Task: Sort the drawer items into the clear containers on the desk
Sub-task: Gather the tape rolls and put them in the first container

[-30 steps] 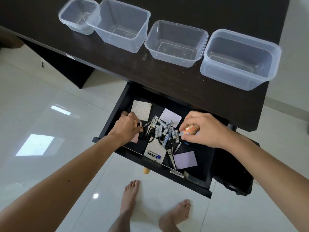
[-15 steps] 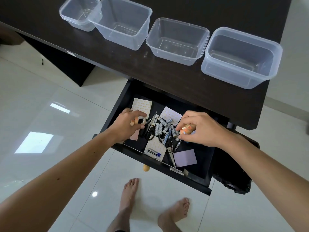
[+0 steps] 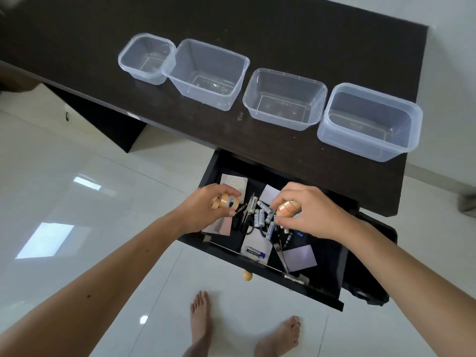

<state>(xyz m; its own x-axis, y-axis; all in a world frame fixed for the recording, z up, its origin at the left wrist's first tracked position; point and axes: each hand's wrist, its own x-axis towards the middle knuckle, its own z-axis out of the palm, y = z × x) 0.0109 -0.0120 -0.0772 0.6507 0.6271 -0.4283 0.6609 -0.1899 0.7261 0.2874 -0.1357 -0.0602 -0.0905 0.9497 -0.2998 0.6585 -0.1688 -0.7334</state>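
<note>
The black drawer [image 3: 332, 264] stands pulled out under the dark desk [image 3: 296, 161]. My left hand [image 3: 206, 210] grips a small roll of clear tape [image 3: 226, 201] just above the drawer's left side. My right hand [image 3: 309, 212] grips a second small tape roll [image 3: 288, 208] with orange print, over the pile of batteries [image 3: 262, 216]. Black scissors [image 3: 243, 222], sticky-note pads [image 3: 300, 257], a sticker sheet [image 3: 235, 182] and a battery pack [image 3: 253, 252] lie in the drawer. Several clear containers stand in a row on the desk: the small one [image 3: 146, 57], then three larger [image 3: 208, 73], [image 3: 284, 99], [image 3: 371, 122].
A round wooden knob [image 3: 247, 275] sticks out of the drawer front. My bare feet [image 3: 201, 320] stand on glossy white floor tiles below. A black bag [image 3: 371, 279] hangs at the drawer's right. The desk's right edge ends near the wall.
Both hands have lifted slightly out of the drawer, each with a tape roll now plainly visible. The camera has tilted up, so the containers sit lower in view.
</note>
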